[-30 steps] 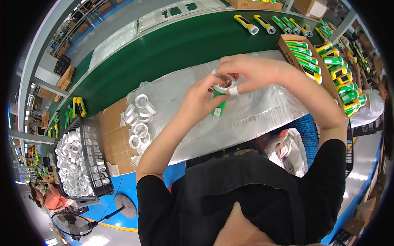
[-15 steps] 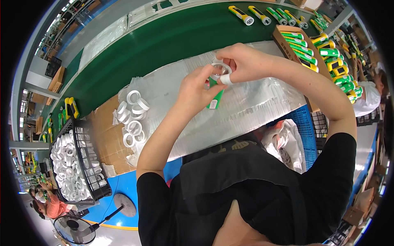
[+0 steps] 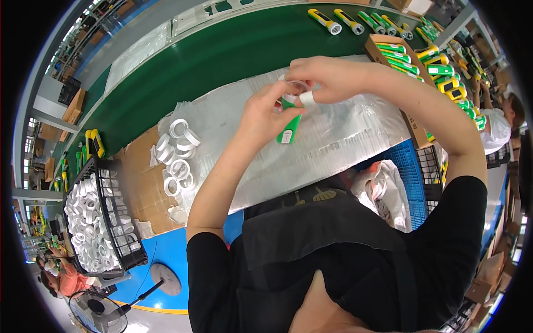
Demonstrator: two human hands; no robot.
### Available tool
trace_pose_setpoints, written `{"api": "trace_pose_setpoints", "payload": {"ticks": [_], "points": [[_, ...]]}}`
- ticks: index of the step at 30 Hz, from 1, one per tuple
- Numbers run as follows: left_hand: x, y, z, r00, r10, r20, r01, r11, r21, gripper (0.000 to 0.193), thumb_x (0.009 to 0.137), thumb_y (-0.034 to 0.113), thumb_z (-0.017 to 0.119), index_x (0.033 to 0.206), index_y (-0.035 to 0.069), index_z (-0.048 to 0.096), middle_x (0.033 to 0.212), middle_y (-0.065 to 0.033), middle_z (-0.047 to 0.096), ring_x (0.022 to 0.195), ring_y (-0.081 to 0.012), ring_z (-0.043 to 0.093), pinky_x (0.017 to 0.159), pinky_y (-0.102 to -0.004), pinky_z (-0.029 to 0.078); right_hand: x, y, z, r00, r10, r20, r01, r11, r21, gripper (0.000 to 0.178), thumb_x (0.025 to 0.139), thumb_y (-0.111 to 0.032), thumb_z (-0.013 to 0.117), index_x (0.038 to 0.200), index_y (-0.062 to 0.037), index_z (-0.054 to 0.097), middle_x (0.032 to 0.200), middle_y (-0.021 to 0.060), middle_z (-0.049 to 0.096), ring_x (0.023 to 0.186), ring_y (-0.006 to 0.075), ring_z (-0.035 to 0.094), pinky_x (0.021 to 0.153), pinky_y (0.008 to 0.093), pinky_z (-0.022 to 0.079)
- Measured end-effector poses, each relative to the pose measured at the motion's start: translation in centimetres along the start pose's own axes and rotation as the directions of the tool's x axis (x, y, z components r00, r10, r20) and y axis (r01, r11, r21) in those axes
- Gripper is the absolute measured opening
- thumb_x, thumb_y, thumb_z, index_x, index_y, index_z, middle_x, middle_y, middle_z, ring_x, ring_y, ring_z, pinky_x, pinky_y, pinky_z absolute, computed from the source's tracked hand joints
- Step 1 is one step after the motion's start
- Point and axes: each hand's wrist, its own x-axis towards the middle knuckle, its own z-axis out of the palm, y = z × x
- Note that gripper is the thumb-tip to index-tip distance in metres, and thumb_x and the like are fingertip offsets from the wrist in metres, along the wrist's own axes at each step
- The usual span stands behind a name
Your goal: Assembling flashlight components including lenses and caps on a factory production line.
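Note:
Over the middle of the covered bench, a green flashlight [image 3: 288, 131] slants with its head away from me and its tail toward me. My left hand [image 3: 263, 114] is closed round its upper part. At the head end, my right hand [image 3: 323, 79] pinches a white ring [image 3: 300, 84] with curled fingers. The ring sits at the lens end; whether it is fully seated is hidden by my fingers. A white wrap covers one digit of my right hand. Several loose white rings [image 3: 180, 167] lie left of my left forearm.
A black crate [image 3: 120, 230] full of white rings stands at the left. On the right are a cardboard box [image 3: 413, 123] of flashlights and a blue crate [image 3: 411, 176] beside a white bag [image 3: 383, 191]. More flashlights [image 3: 348, 22] lie on the green belt [image 3: 222, 61].
The flashlight and both hands have shifted slightly, and the ring's opening now appears flatter from above. My grip stays much the same.

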Motion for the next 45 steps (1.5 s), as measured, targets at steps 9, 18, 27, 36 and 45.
{"api": "trace_pose_setpoints", "payload": {"ticks": [9,18,27,36,45], "points": [[-0.7,-0.8,-0.9,0.997,-0.072,-0.037,0.069,0.995,-0.076,0.037,0.073,0.008,0.080,0.103,0.009,0.060,0.092,-0.0070,0.067,0.083,-0.0195,0.066,0.071,-0.0310,0.053,1.2,-0.9,1.7,0.942,0.317,-0.112,-0.313,0.948,0.051,0.045,0.081,-0.039,0.074,0.101,-0.0014,0.058,0.094,0.0134,0.062,0.082,0.0247,0.060,0.071,0.0369,0.048],[-3.2,-1.9,-1.2,0.937,-0.344,-0.053,0.220,0.702,-0.677,0.026,0.086,0.009,0.070,0.101,0.007,0.049,0.100,-0.0094,0.062,0.090,-0.0146,0.062,0.073,-0.0293,0.054,0.9,-4.5,16.1,0.665,0.644,-0.378,-0.196,0.639,0.744,0.054,0.081,-0.037,0.076,0.118,-0.0030,0.057,0.099,0.0085,0.066,0.086,0.0167,0.063,0.077,0.0316,0.051],[-1.5,1.1,-1.8,0.990,-0.139,0.011,0.075,0.469,-0.880,0.020,0.090,0.022,0.064,0.089,0.008,0.050,0.095,-0.0152,0.059,0.080,-0.0244,0.064,0.067,-0.0345,0.054,-0.1,-6.6,13.6,0.988,0.144,0.054,-0.042,-0.085,0.995,0.032,0.088,-0.036,0.068,0.088,-0.0061,0.059,0.073,0.0056,0.060,0.058,0.0153,0.058,0.051,0.0298,0.046],[0.8,-0.7,-4.0,0.855,0.435,0.284,-0.455,0.891,0.005,0.050,0.076,0.020,0.079,0.122,0.016,0.060,0.123,-0.0120,0.055,0.109,-0.0315,0.056,0.087,-0.0411,0.049,6.0,5.1,6.4,0.934,-0.298,-0.198,0.310,0.950,0.029,0.035,0.069,-0.016,0.070,0.103,-0.0085,0.064,0.115,0.0092,0.065,0.109,0.0293,0.060,0.094,0.0393,0.047],[-2.3,-22.5,-30.0,0.865,0.012,-0.501,0.452,0.413,0.790,0.058,0.070,0.031,0.080,0.120,0.010,0.059,0.124,-0.0220,0.053,0.119,-0.0378,0.049,0.094,-0.0487,0.047,9.5,30.2,1.4,0.739,0.346,-0.579,-0.580,0.764,-0.283,0.051,0.084,0.004,0.047,0.131,-0.0164,0.053,0.146,0.0106,0.043,0.121,0.0322,0.054,0.097,0.0347,0.048]]}}
